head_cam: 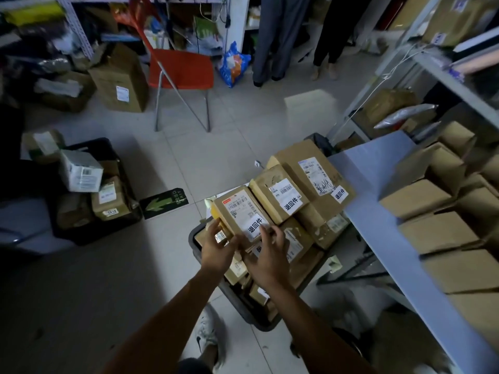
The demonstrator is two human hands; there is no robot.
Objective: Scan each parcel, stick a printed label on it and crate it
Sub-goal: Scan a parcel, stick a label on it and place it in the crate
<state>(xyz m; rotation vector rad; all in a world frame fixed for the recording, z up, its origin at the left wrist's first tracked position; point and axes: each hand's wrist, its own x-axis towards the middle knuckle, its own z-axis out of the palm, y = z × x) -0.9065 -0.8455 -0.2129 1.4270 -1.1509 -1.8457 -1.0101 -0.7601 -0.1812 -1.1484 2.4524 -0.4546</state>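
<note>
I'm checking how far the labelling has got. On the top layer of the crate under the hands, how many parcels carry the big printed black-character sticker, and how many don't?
Brown cardboard parcels with the white printed sticker: 3
Brown cardboard parcels showing no such sticker: 2
Total: 5

dim room, everything underexposed around me. a pale patch of light lies on the floor tiles (307, 99) ahead, and the white labels (290, 203) catch what brightness there is. my forearms go nearly black at the bottom edge. wide lens bends the shelf (378, 201) on the right; far corners are smeared and soft.
</note>
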